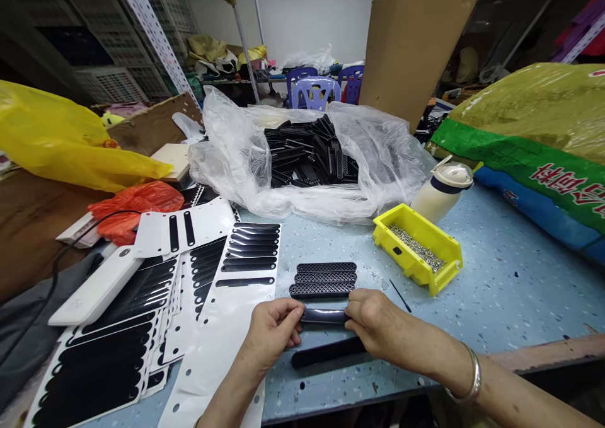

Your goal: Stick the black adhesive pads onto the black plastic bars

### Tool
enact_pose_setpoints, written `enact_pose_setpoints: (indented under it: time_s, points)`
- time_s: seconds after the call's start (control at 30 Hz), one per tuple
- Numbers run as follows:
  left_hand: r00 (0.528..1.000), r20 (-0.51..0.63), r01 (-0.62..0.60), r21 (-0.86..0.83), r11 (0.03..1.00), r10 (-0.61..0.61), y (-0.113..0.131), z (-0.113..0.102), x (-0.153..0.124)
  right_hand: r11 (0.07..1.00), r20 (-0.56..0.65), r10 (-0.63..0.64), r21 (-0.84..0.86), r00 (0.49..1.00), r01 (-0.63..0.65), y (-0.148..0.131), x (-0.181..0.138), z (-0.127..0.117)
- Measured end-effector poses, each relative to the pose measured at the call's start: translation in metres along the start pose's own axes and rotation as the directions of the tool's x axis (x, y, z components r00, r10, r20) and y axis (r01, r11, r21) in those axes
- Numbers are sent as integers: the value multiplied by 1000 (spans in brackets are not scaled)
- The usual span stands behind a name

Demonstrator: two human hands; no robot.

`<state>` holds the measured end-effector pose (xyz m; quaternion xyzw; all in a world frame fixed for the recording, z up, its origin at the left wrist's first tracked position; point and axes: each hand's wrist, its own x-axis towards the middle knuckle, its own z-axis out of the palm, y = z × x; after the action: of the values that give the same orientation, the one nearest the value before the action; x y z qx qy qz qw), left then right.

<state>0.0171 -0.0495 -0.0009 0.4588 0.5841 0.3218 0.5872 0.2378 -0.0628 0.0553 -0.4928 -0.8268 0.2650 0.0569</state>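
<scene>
A glossy black strip [324, 316] lies between my two hands, close to the tabletop. My left hand [276, 327] pinches its left end between thumb and fingers. Its right end is in the closed fingers of my right hand [373, 318], which partly hide it. Just beyond are three black plastic bars [323, 278] with a lattice surface, side by side. Nearer to me, a plain black bar [328, 352] lies on the table, its right end under my right hand. A white backing sheet [253, 277] with black strip stickers is beside my left forearm.
A yellow bin [416, 248] of small metal pieces stands at right, by a cream bottle [442, 191]. Behind, a clear plastic bag [312, 204] holds many black bars. More sticker sheets [101, 365] and a white device [94, 286] lie left; a large sack [534, 144] sits right.
</scene>
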Motion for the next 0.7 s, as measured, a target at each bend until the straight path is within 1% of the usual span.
enact_pose_setpoints:
  time_s: [0.33,0.5,0.7]
  points:
    - [1000,4,4,5,1000,-4,4,-1,0,1000,-28,-1,-16,1000,0,0,-1,1]
    - [999,22,-45,67,997,44,3,1,1,999,-29,-10,-32,1000,9,-2,-1,0]
    - [995,-14,-99,151,984,102,-2,5,1,999,-51,-19,-28,998,18,0,-1,1]
